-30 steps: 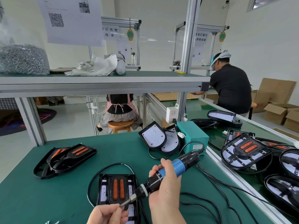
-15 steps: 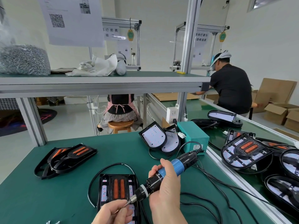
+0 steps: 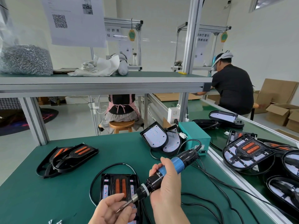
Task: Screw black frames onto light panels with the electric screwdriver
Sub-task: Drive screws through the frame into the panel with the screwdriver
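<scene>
A light panel [image 3: 111,185] with a black frame and two orange strips lies flat on the green table [image 3: 48,199] in front of me. My right hand [image 3: 166,189] grips the blue-and-black electric screwdriver [image 3: 168,170], tilted with its bit pointing down-left over the panel's near end. My left hand [image 3: 110,212] pinches the tip of the bit with thumb and fingers; whether a screw sits there is hidden. The panel's near end is covered by my left hand.
Stacked black frames [image 3: 68,159] lie at the left. White panels [image 3: 155,136] lean on a teal box [image 3: 194,133]. Cables [image 3: 210,206] trail to the right. Framed panels [image 3: 247,152] fill the right-hand belt. A few screws [image 3: 55,221] lie at the near edge. Two people work beyond.
My left hand has come up from the bottom edge and closed its fingers on the bit's tip. The screwdriver and my right hand have barely moved.
</scene>
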